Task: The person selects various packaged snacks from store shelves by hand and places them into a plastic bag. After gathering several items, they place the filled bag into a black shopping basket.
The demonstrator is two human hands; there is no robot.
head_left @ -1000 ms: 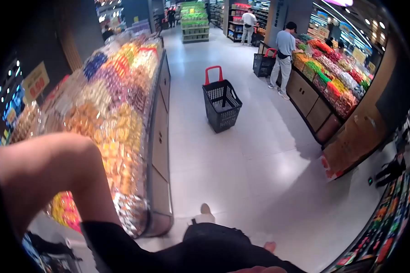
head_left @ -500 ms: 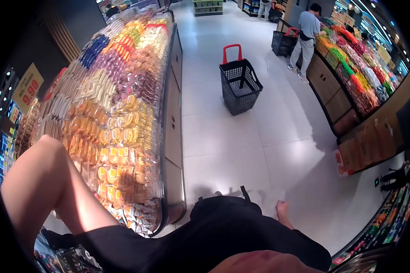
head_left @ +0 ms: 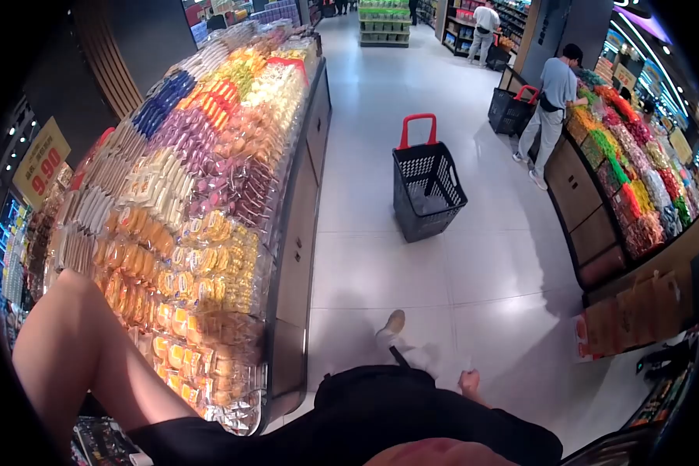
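My right hand [head_left: 469, 380] hangs low beside my black-clothed body, its fingers curled closed. A small pale bit shows above the fingers, too faint to name. Bent sharply at the elbow, my left arm [head_left: 74, 334] reaches beside the packaged-food display [head_left: 210, 186]; its hand is outside the picture. Ahead of me on the floor stands a black shopping basket [head_left: 429, 190] with a raised red handle [head_left: 419, 118], apart from both hands. Something clear or pale lies inside it. One of my shoes [head_left: 395, 321] shows below the basket.
A person [head_left: 551, 109] stands at the colourful packet display [head_left: 625, 171] on the right, another black basket [head_left: 511, 110] nearby. Farther back is a second person [head_left: 485, 33]. Cardboard boxes [head_left: 629, 314] sit at lower right; a price sign [head_left: 42, 163] stands left.
The view has tilted upward, so the basket and displays appear lower. My shoe has come into sight ahead of my body. My right hand remains closed at my side.
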